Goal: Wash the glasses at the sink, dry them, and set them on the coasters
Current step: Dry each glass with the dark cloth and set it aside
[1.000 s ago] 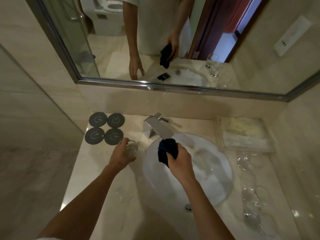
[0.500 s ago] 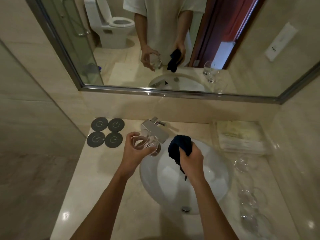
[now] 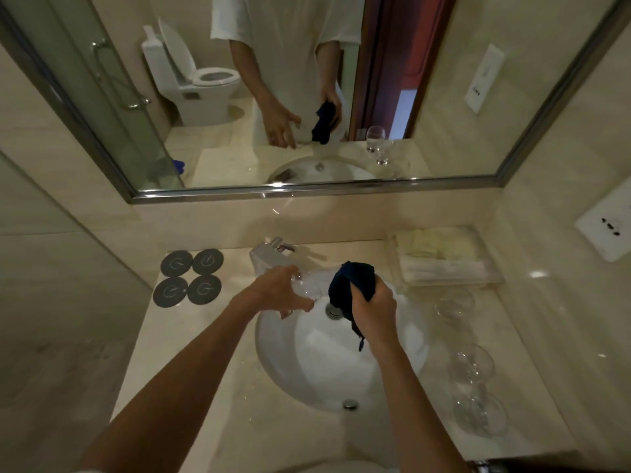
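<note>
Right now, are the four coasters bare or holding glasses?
Bare: all four coasters show their printed tops, and the left hand holds a glass over the sink.

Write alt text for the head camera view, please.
Over a white sink, the left hand holds a clear glass by the faucet; the right hand grips a dark cloth. Four empty coasters sit left.

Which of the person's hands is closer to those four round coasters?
Left. The left hand holds a glass by the faucet, just right of the coasters. The right hand, gripping a dark cloth, is farther right over the sink.
</note>
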Available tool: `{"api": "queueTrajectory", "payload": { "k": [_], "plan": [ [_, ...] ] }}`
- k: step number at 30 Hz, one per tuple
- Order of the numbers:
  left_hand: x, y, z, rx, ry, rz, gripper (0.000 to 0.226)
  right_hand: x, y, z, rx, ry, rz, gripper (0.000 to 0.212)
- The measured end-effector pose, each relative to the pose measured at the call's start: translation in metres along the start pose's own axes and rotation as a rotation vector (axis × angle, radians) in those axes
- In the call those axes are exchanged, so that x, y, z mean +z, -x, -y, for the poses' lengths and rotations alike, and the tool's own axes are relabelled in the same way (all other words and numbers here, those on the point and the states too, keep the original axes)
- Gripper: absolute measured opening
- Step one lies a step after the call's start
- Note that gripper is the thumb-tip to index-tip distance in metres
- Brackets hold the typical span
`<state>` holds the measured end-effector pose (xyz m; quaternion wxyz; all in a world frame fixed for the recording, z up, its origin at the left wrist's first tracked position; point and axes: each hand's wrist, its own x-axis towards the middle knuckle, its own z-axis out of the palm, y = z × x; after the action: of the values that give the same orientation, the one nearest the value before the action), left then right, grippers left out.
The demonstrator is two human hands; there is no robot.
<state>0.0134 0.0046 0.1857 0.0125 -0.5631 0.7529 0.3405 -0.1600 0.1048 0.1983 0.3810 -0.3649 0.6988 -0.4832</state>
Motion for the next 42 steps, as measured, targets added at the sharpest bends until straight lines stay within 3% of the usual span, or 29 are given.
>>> {"api": "queueTrajectory", "payload": {
  "k": [5, 11, 18, 22, 27, 31, 34, 36, 38, 42],
  "plan": [
    [-0.006, -0.003, -0.020, -0.049, -0.467, 0.138, 0.076, -0.013, 0.006, 0.002, 0.028, -0.045, -0.001, 0.005],
    [-0.001, 0.002, -0.024, -0.109, -0.515, 0.194, 0.078, -0.024, 0.011, -0.004, 0.069, -0.038, 0.009, 0.006],
    [0.005, 0.017, -0.020, -0.128, -0.169, 0.181, 0.081, -0.028, 0.015, -0.008, 0.091, -0.040, 0.023, 0.012],
    [0.010, 0.027, -0.015, -0.083, 0.250, 0.061, 0.069, -0.027, 0.020, -0.003, 0.162, -0.189, 0.011, 0.015],
    [0.017, 0.046, -0.024, -0.015, 0.624, -0.083, 0.071, -0.019, 0.027, 0.007, 0.296, -0.366, -0.016, 0.050],
    [0.024, 0.060, -0.039, -0.002, 0.844, -0.150, 0.066, -0.007, 0.035, 0.013, 0.254, -0.407, 0.053, 0.047],
    [0.025, 0.072, -0.054, -0.021, 0.884, -0.288, 0.065, 0.000, 0.041, 0.016, 0.190, -0.404, 0.149, 0.040],
    [0.027, 0.079, -0.062, -0.040, 0.819, -0.433, 0.046, 0.003, 0.045, 0.018, 0.174, -0.429, 0.199, 0.040],
    [0.030, 0.083, -0.067, -0.067, 0.782, -0.544, 0.035, 0.005, 0.048, 0.019, 0.169, -0.493, 0.239, 0.044],
    [0.030, 0.086, -0.068, -0.117, 0.770, -0.631, 0.038, 0.009, 0.050, 0.017, 0.197, -0.566, 0.271, 0.060]
  ]
}}
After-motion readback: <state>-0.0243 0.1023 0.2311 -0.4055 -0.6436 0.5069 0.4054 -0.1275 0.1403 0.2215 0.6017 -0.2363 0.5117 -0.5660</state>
